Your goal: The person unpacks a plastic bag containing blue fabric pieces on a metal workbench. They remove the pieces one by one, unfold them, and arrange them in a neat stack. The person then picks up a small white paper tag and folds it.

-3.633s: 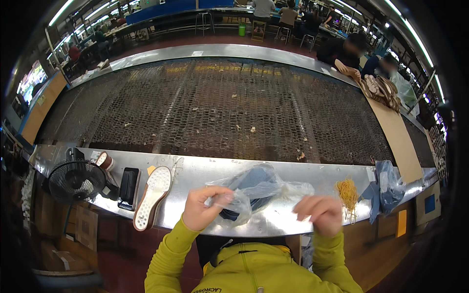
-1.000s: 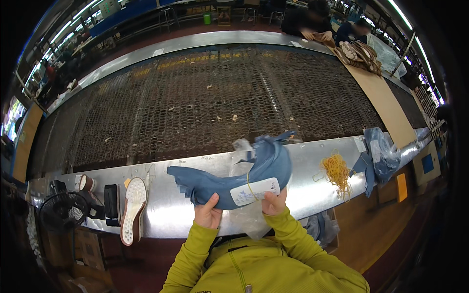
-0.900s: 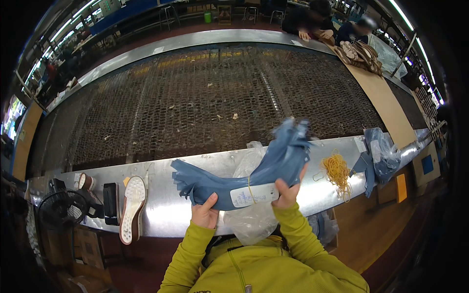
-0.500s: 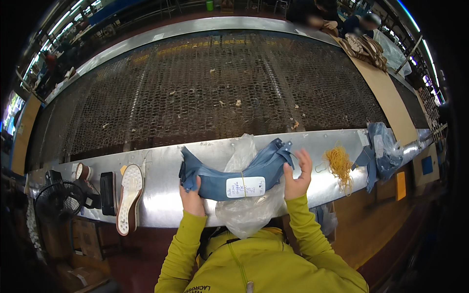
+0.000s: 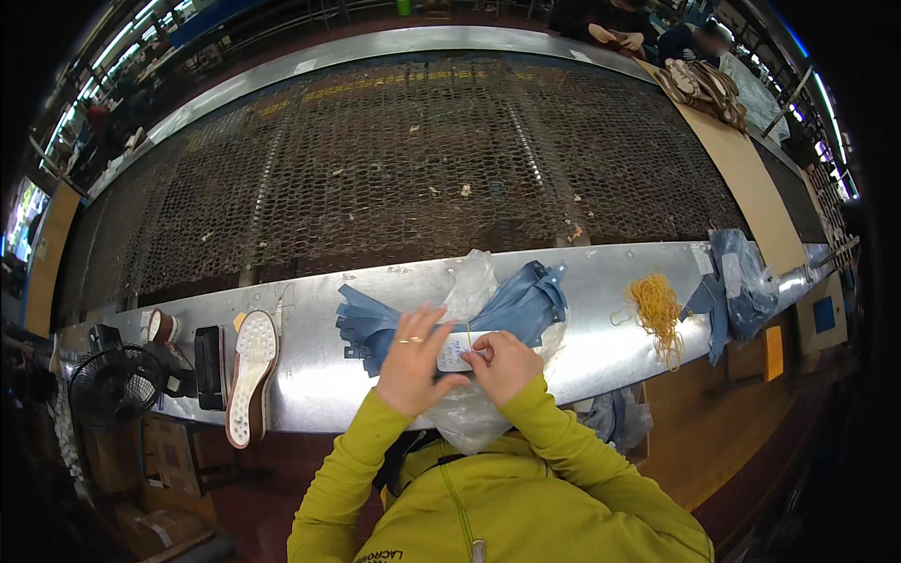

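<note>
A bundle of blue leather-like strips [image 5: 383, 324] lies on the metal edge in front of me, its ends fanned out to both sides. A thin yellow rubber band [image 5: 468, 326] runs round its middle, over a white handwritten label [image 5: 454, 355]. My right hand [image 5: 511, 371] is closed in a pinch on the band at the label's right side; its fingertips partly hide the spot. My left hand [image 5: 413, 364] is open, fingers apart, over the bundle just left of the label. Under the bundle lies a clear plastic bag [image 5: 472, 419].
Left stand a shoe sole [image 5: 251, 375], a black case [image 5: 208, 368] and a small fan [image 5: 116, 383]. To the right lie a heap of yellow rubber bands [image 5: 659, 310] and bagged blue pieces [image 5: 741, 286]. Beyond stretches a wide mesh bed [image 5: 404, 159]; people work at its far right.
Both hands have come from the bundle's ends to its middle. The bundle has been set down flatter and its ends have spread. My right hand now pinches at the label.
</note>
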Available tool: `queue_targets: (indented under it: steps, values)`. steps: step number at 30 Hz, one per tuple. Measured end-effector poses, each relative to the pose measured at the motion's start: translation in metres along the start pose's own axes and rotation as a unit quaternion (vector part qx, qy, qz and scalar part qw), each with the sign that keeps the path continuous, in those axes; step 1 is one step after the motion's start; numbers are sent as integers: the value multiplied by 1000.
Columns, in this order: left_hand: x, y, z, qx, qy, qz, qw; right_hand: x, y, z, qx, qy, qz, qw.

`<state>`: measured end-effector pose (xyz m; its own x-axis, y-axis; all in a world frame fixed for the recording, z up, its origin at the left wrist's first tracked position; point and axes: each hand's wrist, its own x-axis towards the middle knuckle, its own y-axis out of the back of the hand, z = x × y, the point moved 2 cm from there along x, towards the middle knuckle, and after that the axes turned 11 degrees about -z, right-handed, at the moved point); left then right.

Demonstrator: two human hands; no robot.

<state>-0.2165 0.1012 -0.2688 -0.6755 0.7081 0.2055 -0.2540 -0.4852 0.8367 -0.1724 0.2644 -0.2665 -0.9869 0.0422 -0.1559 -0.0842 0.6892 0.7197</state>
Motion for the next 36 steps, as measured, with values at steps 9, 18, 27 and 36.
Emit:
queue_targets:
  steps: [9,18,27,36]
  values:
    - [21,-36,1,29,24,-49,998,10,-1,8,-25,11,-76,997]
    - [22,-34,2,23,81,-69,994,8,32,37,547,-77,-211,807]
    - [1,-33,4,110,-59,7,992,31,143,116,450,-76,-135,880]
    - [-13,-36,-4,197,-174,73,962,99,119,161,292,-39,108,949]
